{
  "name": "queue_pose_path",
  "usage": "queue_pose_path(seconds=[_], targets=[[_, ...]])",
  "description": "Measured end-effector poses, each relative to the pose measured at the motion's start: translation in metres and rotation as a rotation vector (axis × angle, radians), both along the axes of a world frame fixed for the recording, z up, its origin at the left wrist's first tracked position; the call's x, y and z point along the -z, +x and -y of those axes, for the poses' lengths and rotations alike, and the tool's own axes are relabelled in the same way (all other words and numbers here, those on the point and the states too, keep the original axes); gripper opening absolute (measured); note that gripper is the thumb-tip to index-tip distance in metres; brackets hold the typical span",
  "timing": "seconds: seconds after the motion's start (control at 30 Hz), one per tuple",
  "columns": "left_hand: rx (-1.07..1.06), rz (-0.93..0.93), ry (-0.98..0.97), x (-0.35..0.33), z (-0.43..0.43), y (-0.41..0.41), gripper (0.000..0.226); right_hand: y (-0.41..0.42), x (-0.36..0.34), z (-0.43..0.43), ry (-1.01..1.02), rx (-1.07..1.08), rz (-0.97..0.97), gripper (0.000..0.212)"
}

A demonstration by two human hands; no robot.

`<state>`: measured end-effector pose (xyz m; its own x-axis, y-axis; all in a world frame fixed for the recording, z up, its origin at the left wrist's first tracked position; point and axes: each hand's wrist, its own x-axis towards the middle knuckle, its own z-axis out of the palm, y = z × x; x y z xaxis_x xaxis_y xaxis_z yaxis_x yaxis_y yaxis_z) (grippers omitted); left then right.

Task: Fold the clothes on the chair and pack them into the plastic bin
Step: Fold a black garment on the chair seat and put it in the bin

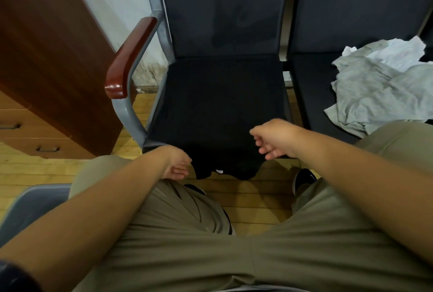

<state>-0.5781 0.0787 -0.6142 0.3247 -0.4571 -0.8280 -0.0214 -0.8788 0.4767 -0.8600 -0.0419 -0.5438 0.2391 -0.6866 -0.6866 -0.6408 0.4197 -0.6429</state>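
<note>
A black garment (218, 113) lies spread flat over the seat of the left chair (222, 10), and its lower end hangs over the front edge. My left hand (177, 166) is at the hanging left corner, palm turned up, its relaxed fingers reaching the fabric's edge. Above the garment's lower right part hovers my right hand (275, 139), its fingers loosely curled and holding nothing. A crumpled pile of grey clothes (375, 95) with a white piece (396, 54) on top lies on the right chair's seat. The grey-blue plastic bin (35, 205) shows at the lower left, partly hidden by my left arm.
A wooden armrest (130, 57) on a grey metal frame runs along the left chair's side. A brown drawer cabinet (46, 69) stands to the left. My knees in khaki trousers fill the foreground, over a wooden floor (253, 200) where dark shoes show.
</note>
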Motion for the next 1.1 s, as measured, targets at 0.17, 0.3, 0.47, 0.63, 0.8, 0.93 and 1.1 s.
queue_pose_path(seconds=[0.17,0.3,0.47,0.63,0.8,0.93,1.1], targets=[[0.095,0.073,0.027,0.016,-0.001,0.004,0.013,-0.008,0.045,-0.025,0.242,-0.120,-0.090,0.037],[0.197,0.089,0.057,0.019,-0.002,0.001,0.025,-0.019,0.076,-0.034,0.336,-0.236,-0.235,0.053],[0.170,0.060,0.081,0.034,0.006,0.007,0.057,-0.030,0.099,-0.030,0.291,-0.190,-0.069,0.072],[0.165,0.008,0.069,0.032,0.006,0.008,0.040,-0.033,0.115,-0.024,0.229,-0.180,-0.012,0.072],[0.257,0.026,0.085,0.034,0.006,0.007,0.041,-0.031,0.120,-0.021,0.135,-0.250,-0.080,0.056],[0.306,0.035,0.113,0.035,0.009,0.004,0.043,-0.032,0.124,-0.017,0.112,-0.248,-0.047,0.064],[0.344,0.029,0.164,0.034,0.007,0.001,0.037,-0.031,0.116,-0.025,0.260,-0.325,0.112,0.051]])
